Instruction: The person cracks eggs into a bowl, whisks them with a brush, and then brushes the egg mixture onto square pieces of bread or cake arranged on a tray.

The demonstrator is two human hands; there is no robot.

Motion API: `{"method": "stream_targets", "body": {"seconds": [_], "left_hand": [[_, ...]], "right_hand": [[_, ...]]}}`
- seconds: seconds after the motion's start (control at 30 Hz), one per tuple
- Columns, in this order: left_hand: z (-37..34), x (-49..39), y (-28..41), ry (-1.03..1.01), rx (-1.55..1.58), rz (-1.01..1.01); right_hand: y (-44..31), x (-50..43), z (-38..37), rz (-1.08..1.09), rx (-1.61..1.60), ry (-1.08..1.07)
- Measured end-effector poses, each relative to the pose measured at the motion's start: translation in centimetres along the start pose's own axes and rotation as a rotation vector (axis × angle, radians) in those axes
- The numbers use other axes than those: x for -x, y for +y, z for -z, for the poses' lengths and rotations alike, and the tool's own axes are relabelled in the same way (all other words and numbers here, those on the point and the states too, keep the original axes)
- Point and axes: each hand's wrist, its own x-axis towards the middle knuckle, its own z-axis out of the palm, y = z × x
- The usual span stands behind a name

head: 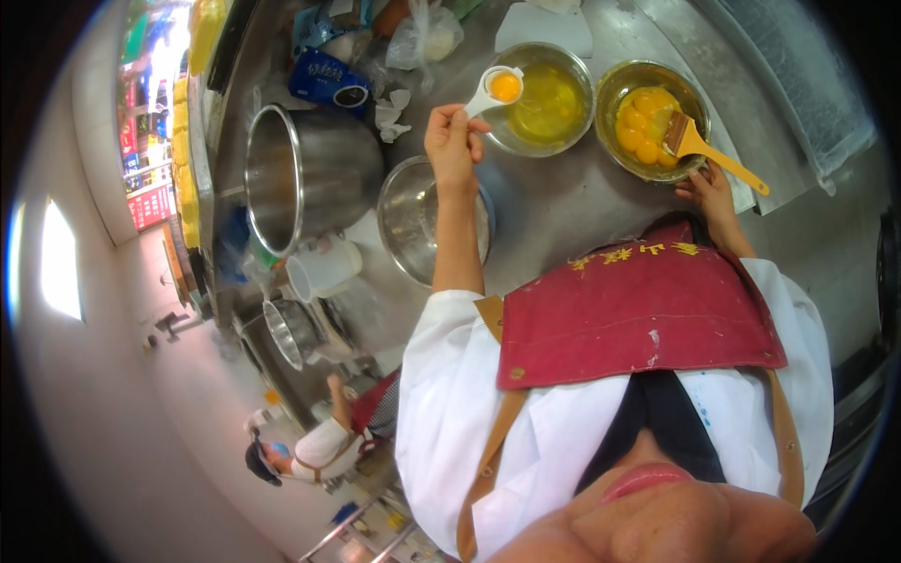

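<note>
My left hand (456,144) holds a white plastic egg separator (490,93) by its handle, with one whole yolk (505,87) in its cup. The separator is over the left rim of a steel bowl of egg white (545,102). To the right stands a second steel bowl (604,119) holding several egg yolks (640,123). A yellow-handled brush (711,149) leans in this bowl, its handle sticking out over the right rim. My right hand (707,188) is at this bowl's near right rim, thumb and fingers on the edge.
At left are an empty-looking steel bowl (408,225), a deep steel pot (331,176) on its side, a translucent plastic jug (327,267), crumpled paper (391,116) and plastic bags (426,39). A white sheet (542,29) lies behind the bowls. Another person (331,447) works at lower left.
</note>
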Motion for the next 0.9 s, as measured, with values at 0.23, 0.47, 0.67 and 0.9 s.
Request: {"method": "stream_targets", "body": {"seconds": [0.23, 0.47, 0.67, 0.9], "left_hand": [[-0.7, 0.1, -0.1, 0.021, 0.052, 0.006], [-0.9, 0.3, -0.3, 0.031, 0.039, 0.026], [-0.5, 0.7, -2.2, 0.028, -0.012, 0.053], [-0.6, 2.9, -7.2, -0.021, -0.125, 0.288]], "right_hand": [[0.1, -0.1, 0.1, 0.012, -0.008, -0.013], [-0.2, 0.0, -0.4, 0.009, -0.001, -0.012], [-0.1, 0.2, -0.5, 0.009, -0.005, -0.009], [2.3, -1.1, 0.7, 0.011, 0.105, 0.019]]}}
